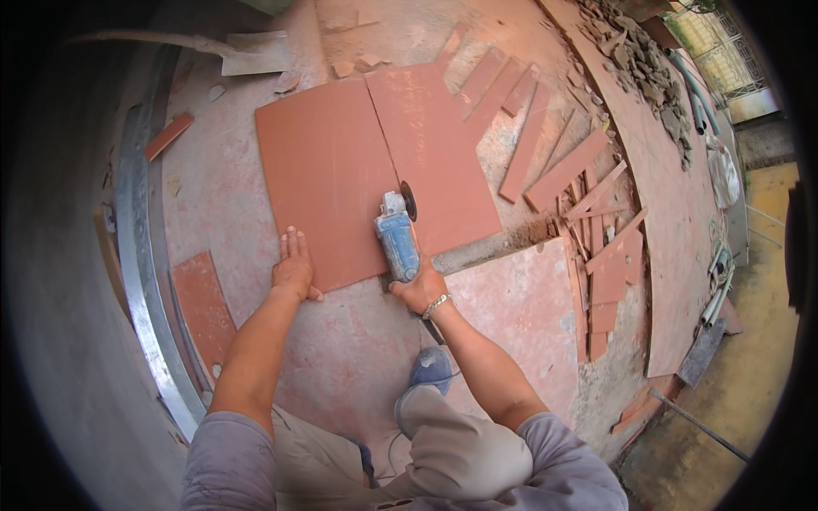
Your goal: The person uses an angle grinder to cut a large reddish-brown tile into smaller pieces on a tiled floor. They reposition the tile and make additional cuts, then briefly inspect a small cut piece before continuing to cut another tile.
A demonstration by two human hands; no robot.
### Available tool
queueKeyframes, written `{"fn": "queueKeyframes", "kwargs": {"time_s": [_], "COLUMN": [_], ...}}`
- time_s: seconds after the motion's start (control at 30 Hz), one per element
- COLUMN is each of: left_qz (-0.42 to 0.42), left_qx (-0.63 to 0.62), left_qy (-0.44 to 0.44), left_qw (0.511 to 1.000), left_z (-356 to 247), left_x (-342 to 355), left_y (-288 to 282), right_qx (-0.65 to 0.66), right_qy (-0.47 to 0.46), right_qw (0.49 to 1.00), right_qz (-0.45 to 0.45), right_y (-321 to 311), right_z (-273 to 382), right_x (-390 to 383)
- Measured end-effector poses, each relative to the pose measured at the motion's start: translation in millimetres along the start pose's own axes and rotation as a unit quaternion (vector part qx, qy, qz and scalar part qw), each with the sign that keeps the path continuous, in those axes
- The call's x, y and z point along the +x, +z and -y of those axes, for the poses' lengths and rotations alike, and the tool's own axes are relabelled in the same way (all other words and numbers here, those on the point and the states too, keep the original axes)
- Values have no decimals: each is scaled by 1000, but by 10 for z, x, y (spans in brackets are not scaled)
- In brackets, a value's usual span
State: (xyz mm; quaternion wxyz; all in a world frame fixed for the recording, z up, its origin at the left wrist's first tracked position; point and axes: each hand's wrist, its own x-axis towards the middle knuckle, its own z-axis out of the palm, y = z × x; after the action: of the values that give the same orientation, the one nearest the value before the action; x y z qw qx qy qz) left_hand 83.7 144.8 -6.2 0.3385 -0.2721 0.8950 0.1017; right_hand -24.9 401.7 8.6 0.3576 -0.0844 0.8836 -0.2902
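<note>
A large reddish-brown tile (319,170) lies flat on the dusty floor in front of me. A dark cut line runs from its far edge down to the disc of a blue angle grinder (396,238). My right hand (420,287), with a chain bracelet at the wrist, is wrapped round the grinder's body. The thin dark disc stands on edge at the tile surface; whether it spins I cannot tell. My left hand (294,266) presses flat on the tile's near left part, fingers stretched out, left of the grinder.
Several narrow tile strips (524,145) and offcuts (607,281) lie to the right. Rubble (643,72) is heaped at the far right. A shovel (256,53) rests at the far left; a long metal bar (141,281) and a tile piece (204,307) lie on the left.
</note>
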Motion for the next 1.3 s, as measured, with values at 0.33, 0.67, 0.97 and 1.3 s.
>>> {"fn": "queueKeyframes", "kwargs": {"time_s": [0.33,0.67,0.97,1.3], "left_qz": [8,16,14,21], "left_qx": [-6,4,-2,11], "left_qy": [-7,-8,-6,-15], "left_qw": [1000,1000,1000,1000], "left_z": [-13,-11,1,-42], "left_x": [-13,-5,11,-13], "left_y": [-20,-20,-12,-64], "right_qx": [2,-8,11,-9], "right_qy": [0,4,11,4], "right_qw": [1000,1000,1000,1000], "right_qz": [8,2,11,9], "right_y": [12,34,13,35], "right_z": [-11,-32,-108,-149], "right_x": [39,74,-127,-97]}}
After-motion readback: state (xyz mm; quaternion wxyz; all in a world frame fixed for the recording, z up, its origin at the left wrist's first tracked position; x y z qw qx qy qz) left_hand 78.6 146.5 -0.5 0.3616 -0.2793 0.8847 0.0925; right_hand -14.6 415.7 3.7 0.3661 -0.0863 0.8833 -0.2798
